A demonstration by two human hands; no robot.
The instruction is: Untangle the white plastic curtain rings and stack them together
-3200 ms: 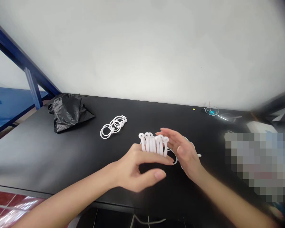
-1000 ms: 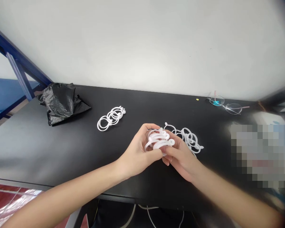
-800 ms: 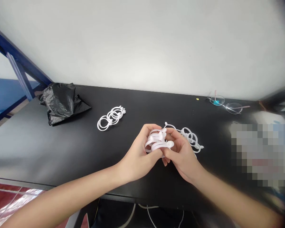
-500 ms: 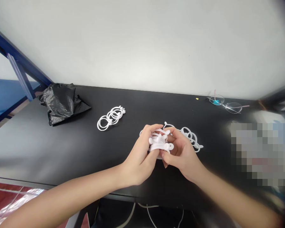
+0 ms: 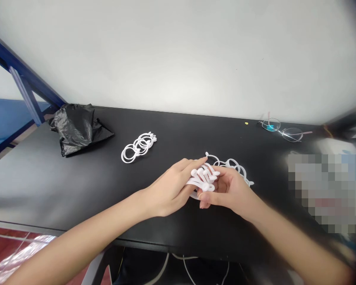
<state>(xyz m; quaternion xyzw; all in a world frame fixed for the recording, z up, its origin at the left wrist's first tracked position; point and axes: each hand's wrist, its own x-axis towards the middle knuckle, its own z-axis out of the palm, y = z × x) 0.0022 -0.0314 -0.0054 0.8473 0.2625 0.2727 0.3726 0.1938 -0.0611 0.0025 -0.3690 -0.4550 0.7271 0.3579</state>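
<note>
My right hand (image 5: 227, 192) is curled around a bunch of white plastic rings (image 5: 203, 178), held just above the black table (image 5: 77, 182). My left hand (image 5: 172, 186) lies over the bunch from the left with its fingers stretched out, fingertips on the ring tabs. Right behind my hands a loose pile of white rings (image 5: 235, 170) lies on the table. A separate linked cluster of white rings (image 5: 138, 148) rests further left.
A crumpled black plastic bag (image 5: 75, 128) lies at the back left. Eyeglasses (image 5: 280, 130) sit at the back right near the white wall. A blurred-out patch covers the right side. Blue metal frame bars (image 5: 23, 85) stand at the left.
Both hands lowered slightly toward the table. My left hand went from gripping the ring bunch to lying flat over it with straight fingers; my right hand kept hold.
</note>
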